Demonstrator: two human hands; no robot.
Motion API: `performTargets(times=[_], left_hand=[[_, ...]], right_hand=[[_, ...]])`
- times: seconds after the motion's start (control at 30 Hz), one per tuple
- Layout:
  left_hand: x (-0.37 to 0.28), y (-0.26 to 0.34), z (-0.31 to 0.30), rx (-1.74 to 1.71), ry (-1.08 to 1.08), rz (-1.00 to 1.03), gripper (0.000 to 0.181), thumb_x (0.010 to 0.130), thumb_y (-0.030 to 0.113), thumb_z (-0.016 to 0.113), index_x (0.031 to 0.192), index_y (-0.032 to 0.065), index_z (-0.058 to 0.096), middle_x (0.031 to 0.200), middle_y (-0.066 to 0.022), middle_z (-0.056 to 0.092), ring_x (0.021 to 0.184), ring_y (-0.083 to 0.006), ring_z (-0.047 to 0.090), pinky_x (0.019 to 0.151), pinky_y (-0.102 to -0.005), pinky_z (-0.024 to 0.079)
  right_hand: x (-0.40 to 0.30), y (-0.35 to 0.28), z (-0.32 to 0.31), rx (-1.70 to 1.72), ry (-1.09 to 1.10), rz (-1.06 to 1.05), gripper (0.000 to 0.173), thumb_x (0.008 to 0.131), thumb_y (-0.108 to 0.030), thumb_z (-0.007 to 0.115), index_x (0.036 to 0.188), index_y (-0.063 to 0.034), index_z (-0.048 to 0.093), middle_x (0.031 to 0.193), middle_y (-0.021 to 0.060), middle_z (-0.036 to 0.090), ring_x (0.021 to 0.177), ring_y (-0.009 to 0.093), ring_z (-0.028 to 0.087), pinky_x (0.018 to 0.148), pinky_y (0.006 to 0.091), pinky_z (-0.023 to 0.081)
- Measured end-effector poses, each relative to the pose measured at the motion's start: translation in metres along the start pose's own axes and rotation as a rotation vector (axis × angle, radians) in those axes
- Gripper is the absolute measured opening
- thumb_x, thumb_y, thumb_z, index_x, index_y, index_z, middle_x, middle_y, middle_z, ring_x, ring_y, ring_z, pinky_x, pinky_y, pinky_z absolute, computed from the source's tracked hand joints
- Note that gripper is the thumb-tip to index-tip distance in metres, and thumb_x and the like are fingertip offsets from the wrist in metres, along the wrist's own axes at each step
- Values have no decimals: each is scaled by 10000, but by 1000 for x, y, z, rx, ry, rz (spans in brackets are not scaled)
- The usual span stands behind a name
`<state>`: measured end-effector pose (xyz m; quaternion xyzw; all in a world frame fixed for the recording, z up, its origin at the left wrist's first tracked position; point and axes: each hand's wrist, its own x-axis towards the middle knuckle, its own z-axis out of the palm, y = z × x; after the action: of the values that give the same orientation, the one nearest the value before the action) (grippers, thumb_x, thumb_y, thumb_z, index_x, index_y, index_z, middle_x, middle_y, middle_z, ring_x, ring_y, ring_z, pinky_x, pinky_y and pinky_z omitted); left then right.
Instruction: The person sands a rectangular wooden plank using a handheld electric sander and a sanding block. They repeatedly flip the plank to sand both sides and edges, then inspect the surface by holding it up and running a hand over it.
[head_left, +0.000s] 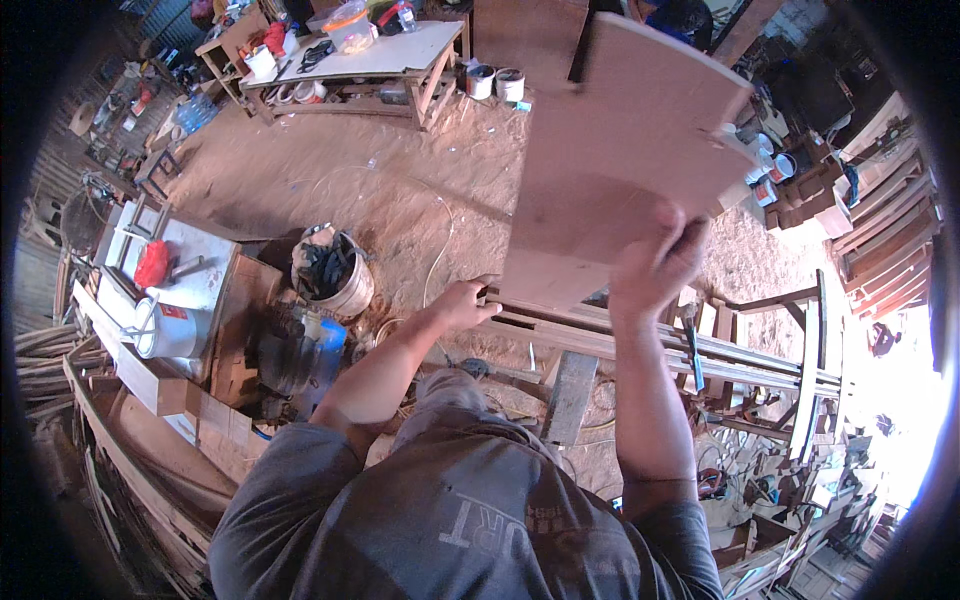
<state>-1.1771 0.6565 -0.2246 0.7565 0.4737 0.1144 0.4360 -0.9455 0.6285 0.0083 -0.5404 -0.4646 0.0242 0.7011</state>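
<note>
A flat reddish-brown wooden panel (577, 172) with a notched right side stands raised in front of me, its lower end just above long wooden strips (600, 341). My right hand (660, 262) is at the panel's lower right; it is blurred, and whether its fingers grip the panel does not show clearly. By the panel's lower left corner is my left hand (469, 304), at the left end of the strips, thumb and fingers bent; its fingertips are partly hidden, and a grip cannot be made out. A brush-like tool with a blue handle (696, 352) rests upright against the strips to the right.
A bucket (349, 281) filled with dark items stands on the dirt floor at left. Beside it are a blue plastic water jug (319, 352) and a table (217, 262) bearing a paint pail (169, 330). A workbench (360, 64) stands at the back. Stacked boards (889, 217) lie at right.
</note>
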Motion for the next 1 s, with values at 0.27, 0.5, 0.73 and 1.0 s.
performTargets(times=[0.27,0.5,0.73,1.0], left_hand=[[15,-7,5,-34,5,78,579,929,395,729,1419,123,586,1246,-190,714,1139,-354,692,994,-424,544],[14,-7,-6,45,24,-6,607,909,460,764,1359,77,624,1246,-181,715,1149,-311,687,998,-405,525],[9,-10,-3,-52,-18,-26,642,847,488,825,1301,63,663,1218,-154,729,1139,-305,689,992,-394,528],[4,1,-9,62,31,-85,690,826,506,841,1321,62,657,1205,-179,726,1132,-308,687,982,-393,525]], right_hand=[[20,21,-15,30,65,39,522,1034,-487,610,1050,34,602,885,78,622,840,152,543,745,332,467],[24,-13,17,91,-103,18,328,1012,-321,690,1028,-2,617,906,120,649,817,153,571,735,327,482],[2,-31,3,281,-149,16,419,1005,-419,698,1036,-14,597,962,18,608,893,89,514,803,258,427],[63,-75,2,293,-108,-103,440,1037,-471,628,1084,-33,633,931,12,622,880,101,548,818,271,445]])
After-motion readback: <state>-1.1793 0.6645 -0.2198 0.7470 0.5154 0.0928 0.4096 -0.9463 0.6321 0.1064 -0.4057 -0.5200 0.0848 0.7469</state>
